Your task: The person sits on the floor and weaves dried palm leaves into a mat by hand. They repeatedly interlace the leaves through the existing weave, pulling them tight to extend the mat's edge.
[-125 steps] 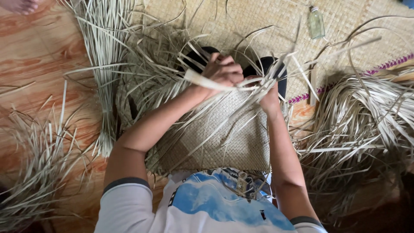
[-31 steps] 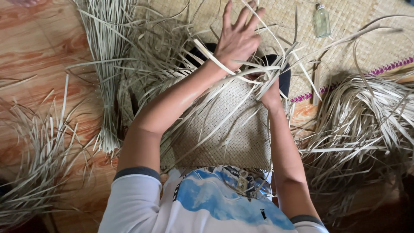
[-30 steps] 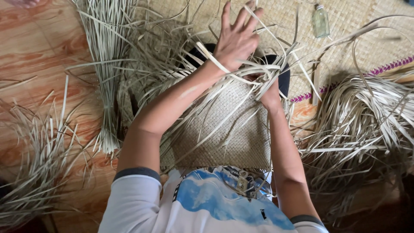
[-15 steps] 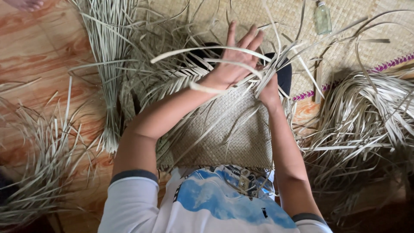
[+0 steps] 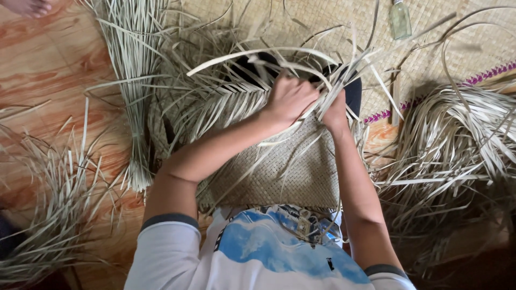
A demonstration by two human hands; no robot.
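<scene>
A partly woven mat of pale dried leaf strips (image 5: 279, 172) lies on my lap, its loose ends fanning out at the far edge. My left hand (image 5: 290, 99) is closed on loose strips (image 5: 258, 53) at that far edge; long strips arch over it. My right hand (image 5: 334, 110) sits just beside it, pressing and pinching strips against the weave, its fingers mostly hidden by the strips.
A tied bundle of strips (image 5: 134, 80) lies to the left, loose heaps at far left (image 5: 54, 215) and right (image 5: 462, 145). A large woven floor mat (image 5: 333, 21) spreads ahead with a small clear bottle (image 5: 400, 20) on it. Someone's bare foot (image 5: 29, 6) shows top left.
My left hand, stretched out with spread fingers a second ago, has drawn back and closed on the strips at the mat's edge. My right hand has stayed in place.
</scene>
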